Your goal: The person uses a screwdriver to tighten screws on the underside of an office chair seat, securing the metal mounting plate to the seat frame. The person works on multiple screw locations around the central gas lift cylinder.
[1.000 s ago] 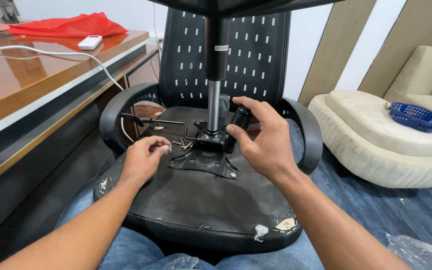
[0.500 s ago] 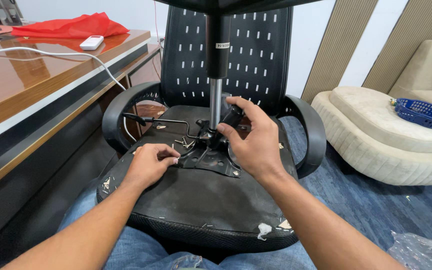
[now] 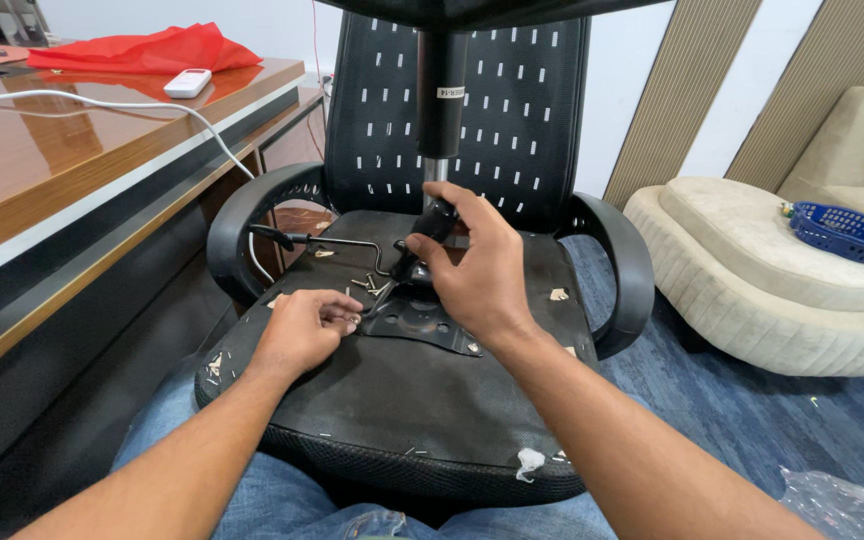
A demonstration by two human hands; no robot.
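Sitting with an upturned office chair seat [image 3: 402, 400] across the lap, the person works at the black metal mounting plate [image 3: 422, 325] fixed to its underside. The right hand [image 3: 472, 270] is wrapped around a black-handled screwdriver [image 3: 422, 232], its grip pressed together on the handle, the tool tilting down and to the left toward the plate at the foot of the gas lift column [image 3: 440, 100]. The left hand [image 3: 302, 325] rests on the seat just left of the plate, thumb and forefinger pinching something small at the plate's left corner; it looks like a screw, but it is too small to be sure.

A few loose screws [image 3: 364, 285] lie scattered on the seat just above the left hand, near the bent metal lever [image 3: 322, 240] that runs out to the left with a black knob on its end. The perforated black backrest [image 3: 462, 110] stands behind the column, and curved armrests [image 3: 247, 225] flank the seat on both sides. Torn white scraps show along the seat's front edge.

To the left stands a glossy wooden desk [image 3: 72, 170] with a white cable [image 3: 132, 108] trailing across it, a white remote [image 3: 188, 83] and a red cloth [image 3: 147, 50] farther back. To the right, well apart, a cream ottoman [image 3: 752, 270] carries a blue plastic basket [image 3: 847, 230], on blue carpet [image 3: 752, 420].
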